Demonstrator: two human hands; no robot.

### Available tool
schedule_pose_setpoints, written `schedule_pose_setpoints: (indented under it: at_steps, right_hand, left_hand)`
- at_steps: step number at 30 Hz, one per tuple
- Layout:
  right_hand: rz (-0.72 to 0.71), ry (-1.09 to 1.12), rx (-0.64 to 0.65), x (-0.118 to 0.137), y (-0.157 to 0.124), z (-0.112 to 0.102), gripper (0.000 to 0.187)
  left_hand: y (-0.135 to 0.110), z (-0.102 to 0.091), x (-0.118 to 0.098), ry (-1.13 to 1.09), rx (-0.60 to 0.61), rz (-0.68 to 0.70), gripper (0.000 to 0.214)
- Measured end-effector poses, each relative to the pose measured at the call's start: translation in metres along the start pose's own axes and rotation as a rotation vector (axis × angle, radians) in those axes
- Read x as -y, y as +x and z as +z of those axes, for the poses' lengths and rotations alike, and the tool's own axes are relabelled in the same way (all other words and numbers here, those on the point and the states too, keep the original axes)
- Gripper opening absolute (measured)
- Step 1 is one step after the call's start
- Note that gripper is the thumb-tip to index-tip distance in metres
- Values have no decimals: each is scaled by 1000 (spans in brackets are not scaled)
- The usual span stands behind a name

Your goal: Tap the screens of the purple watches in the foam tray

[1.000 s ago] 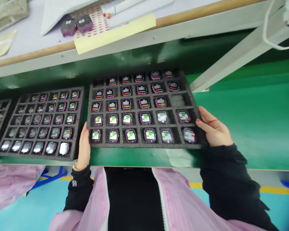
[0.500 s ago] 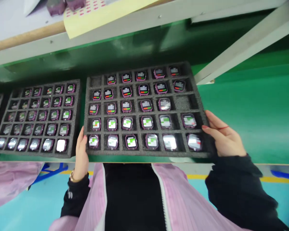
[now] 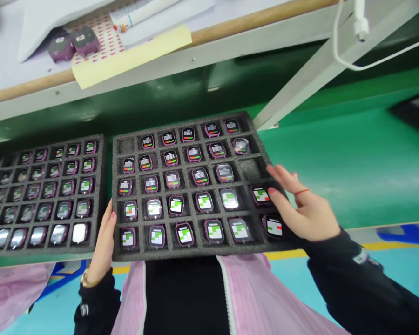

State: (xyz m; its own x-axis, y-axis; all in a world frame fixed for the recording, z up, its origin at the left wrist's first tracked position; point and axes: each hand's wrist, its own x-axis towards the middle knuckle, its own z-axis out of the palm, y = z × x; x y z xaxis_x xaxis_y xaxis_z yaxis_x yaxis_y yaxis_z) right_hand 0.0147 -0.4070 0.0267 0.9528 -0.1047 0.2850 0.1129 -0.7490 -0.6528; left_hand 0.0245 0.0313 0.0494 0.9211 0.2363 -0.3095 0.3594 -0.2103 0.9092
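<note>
A dark grey foam tray (image 3: 202,253) lies on the green surface in front of me, with smartwatches in most of its compartments. Many watches, such as one purple-rimmed watch (image 3: 193,154), show lit screens, dark with text or white with green blocks. My left hand (image 3: 104,244) is pressed along the tray's left side, fingers together on the edge. My right hand (image 3: 302,202) grips the right edge, its thumb over the rim beside a watch (image 3: 261,195) in the right column. Its fingertips reach the side of a compartment without a watch.
Close on the left stands a second foam tray (image 3: 103,186) of watches. Above runs a shelf with a wooden edge (image 3: 237,27), two purple watch bodies (image 3: 85,41), a marker (image 3: 143,14) and yellow paper (image 3: 132,58). A slanted grey post (image 3: 300,88) and white cable (image 3: 349,67) are at right.
My view has shifted, so the trays appear lower and further left. My right hand has moved inward over the tray's edge, its thumb nearer the watches. My left hand remains at the left side.
</note>
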Motion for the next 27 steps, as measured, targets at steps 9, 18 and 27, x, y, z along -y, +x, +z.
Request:
schedule_pose_setpoints:
  at_steps: [9,18,27]
  right_hand:
    - [-389,-117,239,28,18,31,61]
    - [-462,-80,299,59,29,35,58]
    - [-558,-137,314,63,37,52,48]
  left_hand:
    - [27,9,-6,124,-113,125,47]
    - [24,12,-8,88,-86,119,47]
    - [12,19,-5,-7,-39,98,50]
